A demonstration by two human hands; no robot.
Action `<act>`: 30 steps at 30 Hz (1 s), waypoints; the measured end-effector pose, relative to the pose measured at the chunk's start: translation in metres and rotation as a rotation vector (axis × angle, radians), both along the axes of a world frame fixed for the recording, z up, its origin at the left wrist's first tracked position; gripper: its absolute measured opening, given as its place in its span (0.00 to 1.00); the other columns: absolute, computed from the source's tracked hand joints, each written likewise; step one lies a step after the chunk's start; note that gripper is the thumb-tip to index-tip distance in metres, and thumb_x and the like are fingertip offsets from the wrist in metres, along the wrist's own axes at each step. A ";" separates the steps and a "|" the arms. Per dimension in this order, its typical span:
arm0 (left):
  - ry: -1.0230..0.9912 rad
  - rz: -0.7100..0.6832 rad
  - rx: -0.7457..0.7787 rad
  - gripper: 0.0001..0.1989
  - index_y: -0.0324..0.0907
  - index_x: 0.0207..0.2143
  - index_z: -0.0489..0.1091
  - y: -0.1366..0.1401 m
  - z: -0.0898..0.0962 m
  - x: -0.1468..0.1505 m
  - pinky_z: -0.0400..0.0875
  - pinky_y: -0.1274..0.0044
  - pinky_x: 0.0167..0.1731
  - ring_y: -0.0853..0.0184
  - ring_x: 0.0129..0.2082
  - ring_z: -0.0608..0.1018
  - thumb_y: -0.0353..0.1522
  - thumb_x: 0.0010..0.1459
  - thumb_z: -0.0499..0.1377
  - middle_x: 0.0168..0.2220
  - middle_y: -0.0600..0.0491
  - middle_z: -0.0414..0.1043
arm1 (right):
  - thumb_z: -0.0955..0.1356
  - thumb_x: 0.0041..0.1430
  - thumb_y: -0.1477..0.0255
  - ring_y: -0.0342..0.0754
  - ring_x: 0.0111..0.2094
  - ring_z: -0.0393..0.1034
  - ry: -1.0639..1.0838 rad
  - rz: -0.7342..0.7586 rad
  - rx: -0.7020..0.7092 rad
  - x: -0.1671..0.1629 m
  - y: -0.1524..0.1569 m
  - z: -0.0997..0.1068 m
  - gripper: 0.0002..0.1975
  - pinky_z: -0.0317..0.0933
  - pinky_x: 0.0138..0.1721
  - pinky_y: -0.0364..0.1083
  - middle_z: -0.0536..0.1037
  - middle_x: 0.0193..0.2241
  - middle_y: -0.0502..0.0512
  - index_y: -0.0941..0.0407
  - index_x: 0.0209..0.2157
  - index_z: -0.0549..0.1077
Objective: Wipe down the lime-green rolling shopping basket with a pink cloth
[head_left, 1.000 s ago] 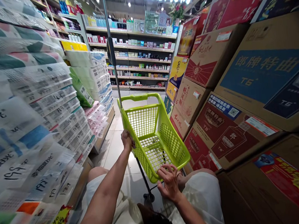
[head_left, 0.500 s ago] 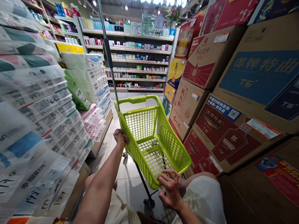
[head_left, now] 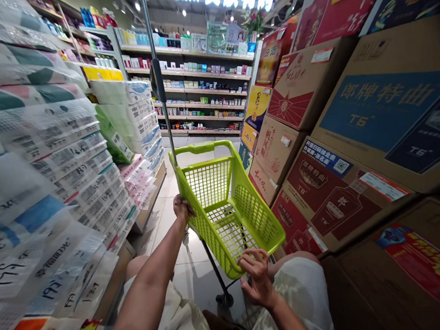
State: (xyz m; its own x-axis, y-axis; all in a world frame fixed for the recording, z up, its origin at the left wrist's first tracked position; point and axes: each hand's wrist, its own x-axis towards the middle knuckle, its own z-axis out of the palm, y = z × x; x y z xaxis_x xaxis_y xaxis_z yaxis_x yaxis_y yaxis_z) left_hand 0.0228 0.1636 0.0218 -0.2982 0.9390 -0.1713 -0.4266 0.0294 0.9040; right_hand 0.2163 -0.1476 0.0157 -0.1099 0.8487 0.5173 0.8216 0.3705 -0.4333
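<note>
Green cart (head_left: 253,213) stood just left of carton stack (head_left: 346,200). We had left hand (head_left: 182,208) curled at side wall (head_left: 201,225) farther from carton stack, right hand (head_left: 260,279) bent over rim (head_left: 230,275); couldn't tell if either gripped. Uneven push risked swinging green cart into carton stack.

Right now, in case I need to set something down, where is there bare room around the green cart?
Floor tiles show between the green cart and the stacked packs to the left; the cart's mesh bottom shows too. It is crowded on the right, beside the cartons.
</note>
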 end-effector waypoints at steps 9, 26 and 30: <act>0.542 0.031 0.725 0.11 0.43 0.37 0.76 0.044 0.089 -0.026 0.65 0.62 0.63 0.54 0.57 0.73 0.30 0.49 0.69 0.50 0.44 0.76 | 0.63 0.50 0.69 0.56 0.49 0.68 0.000 -0.005 0.020 0.002 0.001 -0.002 0.06 0.46 0.58 0.55 0.75 0.33 0.49 0.51 0.33 0.67; 1.327 -0.311 0.886 0.14 0.43 0.43 0.78 0.029 0.082 -0.033 0.63 0.58 0.60 0.54 0.55 0.71 0.28 0.60 0.54 0.52 0.45 0.77 | 0.63 0.49 0.70 0.55 0.50 0.66 0.012 -0.004 -0.002 0.009 -0.004 0.004 0.06 0.43 0.58 0.55 0.74 0.33 0.50 0.53 0.32 0.67; 1.187 -0.269 0.832 0.11 0.42 0.40 0.78 -0.027 0.044 -0.006 0.67 0.58 0.55 0.52 0.50 0.73 0.31 0.61 0.55 0.47 0.44 0.79 | 0.64 0.48 0.70 0.55 0.50 0.65 -0.034 -0.015 -0.047 0.007 0.000 0.006 0.07 0.44 0.58 0.55 0.74 0.33 0.51 0.53 0.32 0.67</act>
State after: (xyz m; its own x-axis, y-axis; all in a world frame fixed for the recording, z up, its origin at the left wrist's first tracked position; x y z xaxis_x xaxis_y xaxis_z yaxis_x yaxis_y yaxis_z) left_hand 0.0166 0.1363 0.0656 0.3206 0.6910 0.6479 0.4937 -0.7057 0.5083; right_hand 0.2230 -0.1471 0.0221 -0.1135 0.8735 0.4735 0.8414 0.3379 -0.4217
